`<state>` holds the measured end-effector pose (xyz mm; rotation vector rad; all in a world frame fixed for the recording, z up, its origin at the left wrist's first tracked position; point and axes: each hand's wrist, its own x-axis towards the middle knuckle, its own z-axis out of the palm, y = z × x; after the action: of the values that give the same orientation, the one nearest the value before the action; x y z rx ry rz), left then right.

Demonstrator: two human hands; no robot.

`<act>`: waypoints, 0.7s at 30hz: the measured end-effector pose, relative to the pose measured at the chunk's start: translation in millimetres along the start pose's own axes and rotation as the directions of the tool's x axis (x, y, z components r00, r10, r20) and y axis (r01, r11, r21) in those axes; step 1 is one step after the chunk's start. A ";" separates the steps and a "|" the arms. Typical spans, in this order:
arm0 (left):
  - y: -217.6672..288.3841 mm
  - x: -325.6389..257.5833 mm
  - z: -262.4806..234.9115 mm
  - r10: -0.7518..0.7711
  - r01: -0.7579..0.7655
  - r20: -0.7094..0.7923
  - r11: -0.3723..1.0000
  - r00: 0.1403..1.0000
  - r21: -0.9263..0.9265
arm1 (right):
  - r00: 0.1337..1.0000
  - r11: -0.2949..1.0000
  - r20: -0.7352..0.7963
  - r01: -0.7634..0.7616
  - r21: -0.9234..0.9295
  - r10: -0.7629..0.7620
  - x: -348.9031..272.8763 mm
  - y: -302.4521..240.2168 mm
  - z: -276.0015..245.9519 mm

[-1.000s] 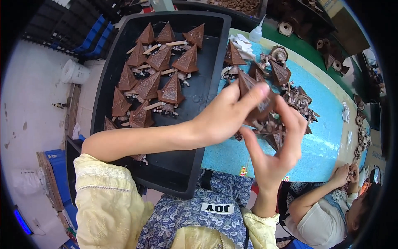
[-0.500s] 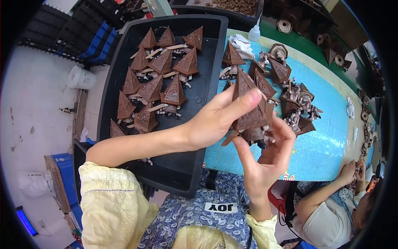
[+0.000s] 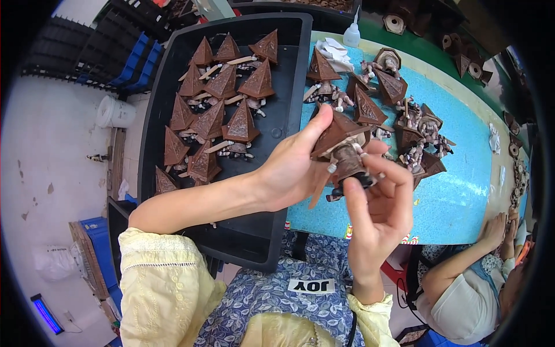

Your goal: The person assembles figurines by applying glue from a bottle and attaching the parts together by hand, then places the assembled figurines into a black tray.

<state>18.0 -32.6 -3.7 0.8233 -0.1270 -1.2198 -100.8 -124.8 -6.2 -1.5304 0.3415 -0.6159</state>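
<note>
Over the table's near edge I hold a small figurine (image 3: 348, 161) with a tall brown pointed hat, tilted so its body and dark feet face me. My left hand (image 3: 293, 173) is closed around the hat, thumb on top; its other fingers are partly hidden. The fingers of my right hand (image 3: 381, 211) grip the body and feet from the right. A flat tan strip (image 3: 318, 189) sticks out below the hat. Similar figurines (image 3: 241, 124) lie in rows in the black tray (image 3: 289, 87) on the left.
More hatted figurines (image 3: 419, 139) crowd the blue tabletop (image 3: 457, 196). Behind them are a white dropper bottle (image 3: 351, 36) and crumpled white tissue (image 3: 335, 55). A co-worker's hands (image 3: 497, 231) are at the right edge. Stacked black and blue crates (image 3: 130, 61) stand far left.
The figurine has turned from hat-side up to show its body and feet. My left thumb has moved left and down along the hat. The co-worker's hands have shifted slightly.
</note>
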 end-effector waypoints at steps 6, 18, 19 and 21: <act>5.6 -2.4 3.2 0.240 -0.203 -0.076 0.922 0.968 0.328 | 0.946 0.926 -0.084 0.285 -0.247 -0.314 -1.9 2.6 7.5; -0.9 -14.3 -2.2 0.285 -0.270 -0.014 0.923 0.959 0.273 | 0.871 0.852 0.006 0.482 -0.205 -0.492 -9.8 7.3 10.5; -0.5 -16.5 -1.6 0.286 -0.270 -0.021 0.924 0.958 0.272 | 0.866 0.829 0.045 0.491 -0.267 -0.498 -9.4 5.7 10.1; 2.5 -23.1 0.4 0.277 -0.248 -0.056 0.919 0.959 0.307 | 0.871 0.814 0.103 0.486 -0.319 -0.480 -11.6 0.3 10.0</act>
<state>11.1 -12.6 5.8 1.0897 -0.3369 -0.9140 -104.3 -109.9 -8.1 -1.9755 0.0305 -0.9806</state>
